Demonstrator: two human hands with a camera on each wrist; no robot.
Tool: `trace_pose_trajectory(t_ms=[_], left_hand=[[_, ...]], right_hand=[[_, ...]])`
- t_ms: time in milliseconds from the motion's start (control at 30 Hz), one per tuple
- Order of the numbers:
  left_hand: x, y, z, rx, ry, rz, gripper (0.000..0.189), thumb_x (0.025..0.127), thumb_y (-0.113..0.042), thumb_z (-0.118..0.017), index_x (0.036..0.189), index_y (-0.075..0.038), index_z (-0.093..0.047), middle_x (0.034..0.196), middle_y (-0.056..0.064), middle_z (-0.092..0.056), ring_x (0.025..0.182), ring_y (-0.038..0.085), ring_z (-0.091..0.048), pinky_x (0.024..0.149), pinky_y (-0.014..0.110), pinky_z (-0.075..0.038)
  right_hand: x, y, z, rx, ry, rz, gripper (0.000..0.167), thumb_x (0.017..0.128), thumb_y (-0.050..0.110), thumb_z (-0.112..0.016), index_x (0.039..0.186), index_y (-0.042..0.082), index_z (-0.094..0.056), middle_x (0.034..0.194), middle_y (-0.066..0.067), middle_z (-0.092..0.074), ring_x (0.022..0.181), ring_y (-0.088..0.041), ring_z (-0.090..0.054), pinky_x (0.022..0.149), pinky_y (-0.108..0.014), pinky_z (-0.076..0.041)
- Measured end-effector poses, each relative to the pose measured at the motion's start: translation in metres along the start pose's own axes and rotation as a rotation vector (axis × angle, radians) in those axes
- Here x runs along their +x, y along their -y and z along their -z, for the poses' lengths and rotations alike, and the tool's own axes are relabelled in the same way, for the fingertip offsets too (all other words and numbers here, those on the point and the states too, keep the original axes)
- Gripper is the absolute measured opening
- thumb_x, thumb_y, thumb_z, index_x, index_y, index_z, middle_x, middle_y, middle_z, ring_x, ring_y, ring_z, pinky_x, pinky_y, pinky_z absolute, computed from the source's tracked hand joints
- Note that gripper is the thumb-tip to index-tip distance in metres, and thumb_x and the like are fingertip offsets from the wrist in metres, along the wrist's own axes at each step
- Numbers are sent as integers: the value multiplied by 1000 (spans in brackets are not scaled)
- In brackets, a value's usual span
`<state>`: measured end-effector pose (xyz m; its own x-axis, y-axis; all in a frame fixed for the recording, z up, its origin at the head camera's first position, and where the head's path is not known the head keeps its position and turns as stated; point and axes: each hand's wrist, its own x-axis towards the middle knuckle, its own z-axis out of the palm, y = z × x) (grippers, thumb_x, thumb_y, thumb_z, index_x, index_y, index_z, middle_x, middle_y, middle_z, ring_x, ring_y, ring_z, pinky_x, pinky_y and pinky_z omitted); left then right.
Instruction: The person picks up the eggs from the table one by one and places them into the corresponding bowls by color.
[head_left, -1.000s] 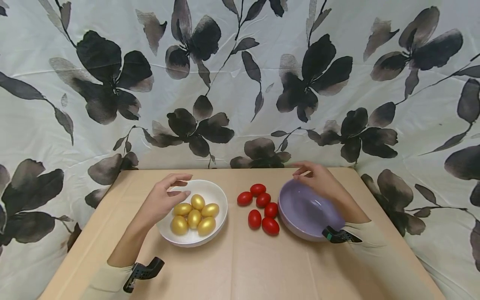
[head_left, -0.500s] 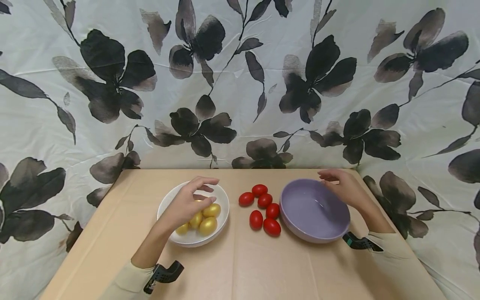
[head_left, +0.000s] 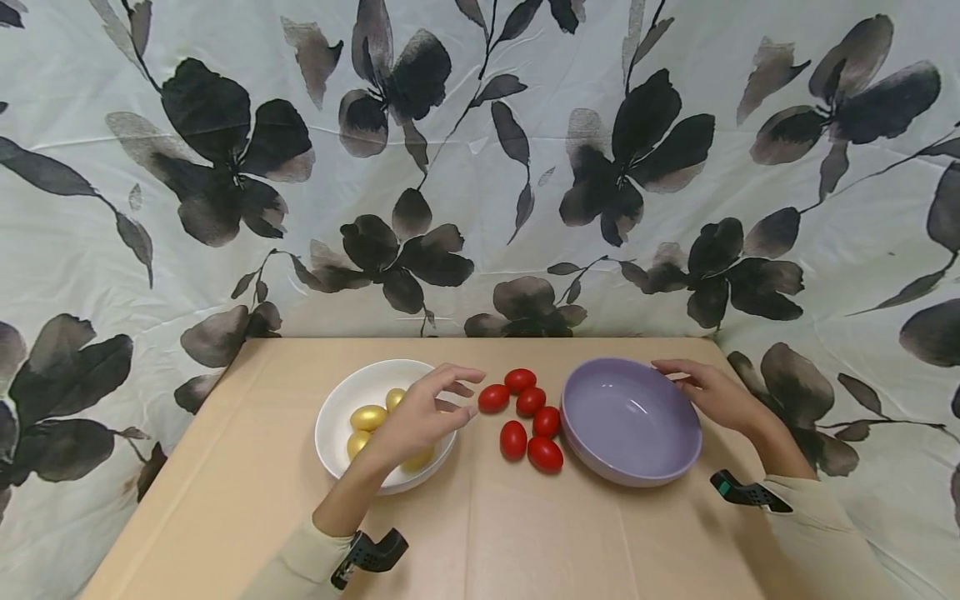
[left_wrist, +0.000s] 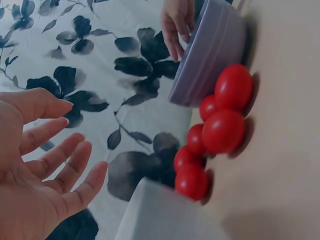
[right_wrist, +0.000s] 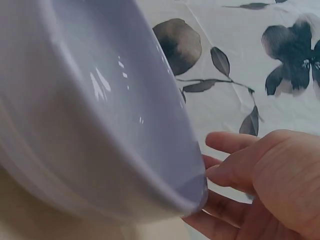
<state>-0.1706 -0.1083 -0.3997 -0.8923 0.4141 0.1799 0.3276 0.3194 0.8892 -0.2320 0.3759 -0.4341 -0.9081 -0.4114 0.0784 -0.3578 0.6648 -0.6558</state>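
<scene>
Lower centre: left grip (head_left: 423, 414), released, over the white bowl (head_left: 337, 408), apparently at a reaching step; red ovoids (head_left: 531, 402) just right call for lowering, then closing. Lower right: right grip (head_left: 722, 398), relaxed, at the purple bowl (head_left: 630, 473).

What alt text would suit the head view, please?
A person's left hand hovers over a round white bowl of shiny golden ovals; the right hand is at the rim of a round purple bowl. Between the bowls lie six shiny red ovals.
</scene>
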Motion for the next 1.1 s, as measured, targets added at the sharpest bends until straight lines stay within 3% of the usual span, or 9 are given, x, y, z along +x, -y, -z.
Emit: trace_pose_trajectory(t_ms=[133, 467, 600, 833, 1100], left_hand=[[3, 0, -12, -21, 14, 17, 42, 92, -9, -68, 133, -21, -64, 131, -2, -62, 117, 21, -61, 94, 40, -56], [7, 8, -38, -109, 41, 71, 45, 93, -6, -64, 136, -16, -62, 132, 0, -60, 124, 27, -56, 98, 37, -54], [9, 11, -48, -70, 28, 55, 44, 92, -5, -64, 135, -10, -62, 128, 4, -61, 124, 28, -57, 98, 39, -54], [11, 17, -64, -68, 21, 90, 46, 91, -9, -64, 137, -11, -61, 137, 4, -56, 130, 25, -53, 106, 48, -49], [14, 26, -84, 14, -20, 91, 49, 90, -2, -68, 138, -5, -58, 141, 12, -53, 134, 36, -47, 106, 55, -47]], right_hand=[[-4, -6, 0, 42, 33, -27, 52, 97, -15, -42, 146, 0, -51, 145, -28, -51, 123, -47, -59, 91, -36, -57], [-5, -7, 1, 92, 58, -57, 53, 98, -14, -40, 148, -1, -48, 149, -31, -45, 122, -51, -58, 89, -34, -58], [-4, -8, 1, 94, 67, -47, 53, 98, -14, -41, 149, -2, -47, 150, -32, -44, 122, -52, -58, 89, -36, -58], [-2, -9, 4, 104, 88, -60, 53, 98, -13, -41, 150, 0, -46, 151, -32, -42, 123, -53, -57, 91, -42, -58], [-1, -11, 4, 115, 91, -66, 54, 98, -14, -40, 150, 0, -46, 151, -32, -42, 123, -53, -57, 89, -36, -58]])
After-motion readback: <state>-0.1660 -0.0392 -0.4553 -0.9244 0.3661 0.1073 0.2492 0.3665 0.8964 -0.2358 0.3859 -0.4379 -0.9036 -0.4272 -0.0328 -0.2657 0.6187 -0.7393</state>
